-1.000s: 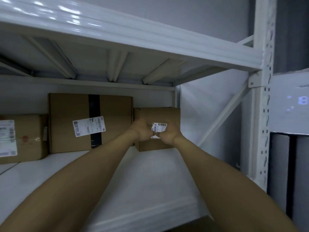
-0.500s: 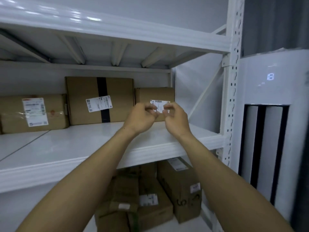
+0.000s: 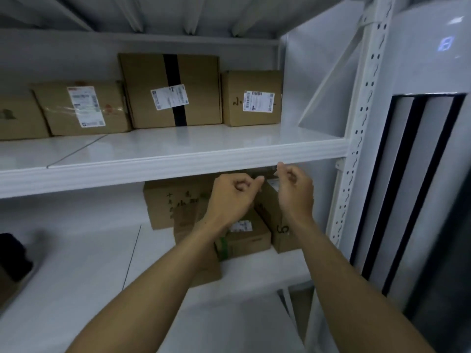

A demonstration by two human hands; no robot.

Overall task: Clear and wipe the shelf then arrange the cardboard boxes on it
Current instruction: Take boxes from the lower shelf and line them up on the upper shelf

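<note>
upper shelf: (image 3: 193, 149) front and middle bare and glossy. Looks cleared. Wiped is my guess only, no cloth in view.
boxes placed: four in a row along its back. Box at the far left (image 3: 20, 118) is cut by the frame edge, then a flat box (image 3: 84, 110) with a long label, a tall box (image 3: 170, 90) with a black tape stripe, and a small box (image 3: 252, 98) at the right end. They sit touching or just beside each other, with the labels that show facing out.
left grip: (image 3: 232, 194) bare hand in mid-air below the upper shelf's front lip, fingers loosely curled, nothing in it.
right grip: (image 3: 293, 189) just beside the left, apart from it, fingers loosely curled, index tip near the lip. Also has nothing in it.
lower shelf: (image 3: 76, 250) loose pile of boxes (image 3: 173, 205) behind the hands, at least three, not lined up, one tilted against the others.
unknown: dark object (image 3: 12, 256) at the left edge of the lower shelf, too blurred to identify.
done (judged): clearing finished, back row started and tidy.
left (judged): move the piled boxes up; there is room in front of the row. Both hands are free and near the pile, so a pickup looks like the next move.
</note>
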